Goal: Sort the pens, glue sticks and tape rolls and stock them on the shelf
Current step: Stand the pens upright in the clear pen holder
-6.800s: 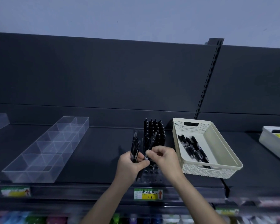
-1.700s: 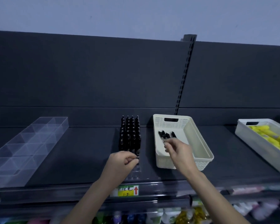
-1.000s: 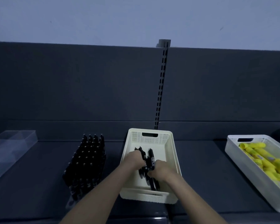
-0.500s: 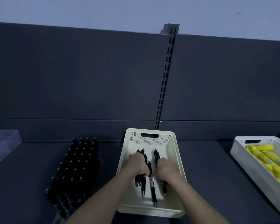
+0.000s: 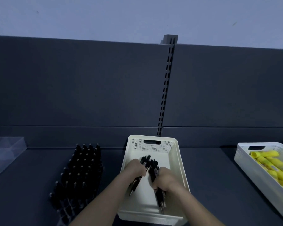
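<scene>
A cream basket [image 5: 180,162] stands on the dark shelf [image 5: 207,176] in front of me. Both my hands are inside it. My left hand [image 5: 135,168] grips a small bunch of black pens [image 5: 145,160] whose tips stick out below my fist. My right hand [image 5: 166,178] grips another bunch of black pens [image 5: 160,199], tips pointing toward me. To the left of the basket a clear rack [image 5: 78,175] holds several black pens standing upright in rows.
A white basket [image 5: 245,163] at the right holds several yellow glue sticks [image 5: 271,163]. A clear divided tray [image 5: 5,154] sits at the far left. A slotted upright [image 5: 166,88] runs up the shelf's back panel behind the cream basket.
Both hands went from the pen rack into the cream basket and gathered the loose pens. Since half a second ago, the two bunches have lifted off the basket floor, one in each fist.
</scene>
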`<control>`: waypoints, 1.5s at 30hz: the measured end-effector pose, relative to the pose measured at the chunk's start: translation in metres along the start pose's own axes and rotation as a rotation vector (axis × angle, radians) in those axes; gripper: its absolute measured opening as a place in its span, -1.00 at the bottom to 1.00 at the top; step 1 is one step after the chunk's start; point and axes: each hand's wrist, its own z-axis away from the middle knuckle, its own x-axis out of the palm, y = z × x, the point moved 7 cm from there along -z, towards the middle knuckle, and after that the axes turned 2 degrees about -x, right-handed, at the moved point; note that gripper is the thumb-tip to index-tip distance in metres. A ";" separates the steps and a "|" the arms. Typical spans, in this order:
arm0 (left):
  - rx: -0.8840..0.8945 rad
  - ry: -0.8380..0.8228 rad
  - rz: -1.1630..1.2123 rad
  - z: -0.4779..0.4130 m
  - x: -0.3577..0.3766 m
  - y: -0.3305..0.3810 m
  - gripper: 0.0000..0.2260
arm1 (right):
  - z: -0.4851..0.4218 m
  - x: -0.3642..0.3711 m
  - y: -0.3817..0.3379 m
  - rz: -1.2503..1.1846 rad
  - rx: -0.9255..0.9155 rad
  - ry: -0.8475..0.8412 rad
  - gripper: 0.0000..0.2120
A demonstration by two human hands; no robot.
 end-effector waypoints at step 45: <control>0.365 0.073 1.179 0.213 -0.130 -0.165 -0.94 | 0.190 0.091 -0.203 -0.491 -0.653 -0.259 -0.71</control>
